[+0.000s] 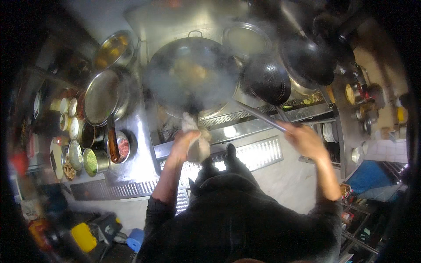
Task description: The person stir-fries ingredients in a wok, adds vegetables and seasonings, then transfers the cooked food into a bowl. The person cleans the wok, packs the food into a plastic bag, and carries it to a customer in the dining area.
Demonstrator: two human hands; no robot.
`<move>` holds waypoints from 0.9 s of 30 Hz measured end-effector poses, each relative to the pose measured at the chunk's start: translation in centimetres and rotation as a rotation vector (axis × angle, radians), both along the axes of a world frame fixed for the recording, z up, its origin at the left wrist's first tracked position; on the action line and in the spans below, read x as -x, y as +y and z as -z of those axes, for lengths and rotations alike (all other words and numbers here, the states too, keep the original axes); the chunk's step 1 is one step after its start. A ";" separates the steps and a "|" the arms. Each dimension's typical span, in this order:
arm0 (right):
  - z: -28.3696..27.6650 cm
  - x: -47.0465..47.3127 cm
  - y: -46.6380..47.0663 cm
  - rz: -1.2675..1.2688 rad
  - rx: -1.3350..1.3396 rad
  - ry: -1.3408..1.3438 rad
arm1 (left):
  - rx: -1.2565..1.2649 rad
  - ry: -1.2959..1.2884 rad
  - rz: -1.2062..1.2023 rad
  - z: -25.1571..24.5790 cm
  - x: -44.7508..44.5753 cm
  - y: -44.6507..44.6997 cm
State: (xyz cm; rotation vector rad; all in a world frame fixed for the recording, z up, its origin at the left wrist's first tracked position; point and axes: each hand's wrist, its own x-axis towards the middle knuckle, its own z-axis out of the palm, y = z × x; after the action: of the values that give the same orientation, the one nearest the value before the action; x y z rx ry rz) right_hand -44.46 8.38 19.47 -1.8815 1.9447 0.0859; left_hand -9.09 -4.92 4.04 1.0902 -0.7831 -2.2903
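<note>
Smoke or steam hangs over a large dark wok [164, 65] on the range, with yellowish food [194, 74] blurred at its middle. My left hand [185, 143] is closed around a pale folded cloth [202, 148] at the wok's near side, where the handle would be; the cloth hides what lies under it. In my right hand [304, 139] is the end of a long metal utensil handle [258, 116]. It slants up to the left towards the wok's right rim, and its far end is lost in the haze.
Right of the wok rest a perforated dark ladle or strainer [268, 79] and another dark wok [309, 60]. A metal pot [246, 41] stands behind. On the left counter are a lidded pan [102, 98], a bowl of red meat [124, 148] and a container of chopped greens [92, 161].
</note>
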 end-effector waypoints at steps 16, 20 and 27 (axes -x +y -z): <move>11.1 -9.9 -11.6 0.279 0.093 -0.580 | 0.161 -0.380 -0.282 6.7 -10.7 7.1; 7.6 -8.5 -6.6 0.160 0.009 -0.451 | 0.088 -0.348 -0.458 8.9 -13.0 8.5; 12.5 -9.2 -11.8 0.232 0.284 -0.181 | 0.240 -0.358 -0.438 13.3 -14.0 7.7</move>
State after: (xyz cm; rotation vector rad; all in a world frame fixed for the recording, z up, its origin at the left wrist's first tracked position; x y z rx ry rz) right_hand -35.28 -3.42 6.93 -1.7409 2.1174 -0.4356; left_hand 4.95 2.77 -9.30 1.4142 -0.8281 -1.6184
